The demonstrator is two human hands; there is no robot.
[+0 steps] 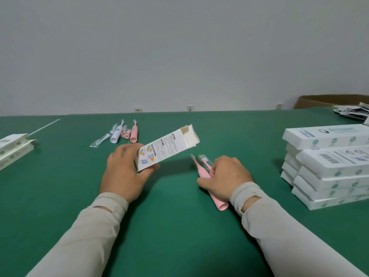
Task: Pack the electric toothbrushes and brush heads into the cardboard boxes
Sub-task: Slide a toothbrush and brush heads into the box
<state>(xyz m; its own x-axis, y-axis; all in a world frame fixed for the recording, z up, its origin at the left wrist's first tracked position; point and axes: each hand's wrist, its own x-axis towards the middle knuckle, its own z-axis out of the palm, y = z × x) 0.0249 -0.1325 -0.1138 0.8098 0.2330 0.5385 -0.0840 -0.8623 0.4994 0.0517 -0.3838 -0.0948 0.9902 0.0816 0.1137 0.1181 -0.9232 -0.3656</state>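
My left hand grips the near end of a white printed cardboard box, lifted off the green table and tilted, its far end open with the flap up. My right hand holds a pink electric toothbrush together with a wrapped brush head; the brush tip points toward the box's open end. Farther back lie a white toothbrush, a pink toothbrush and wrapped brush heads.
A stack of several closed white boxes stands at the right. Flat boxes lie at the left edge. Leaflets and a brown carton sit at the back right. A wall runs behind the table.
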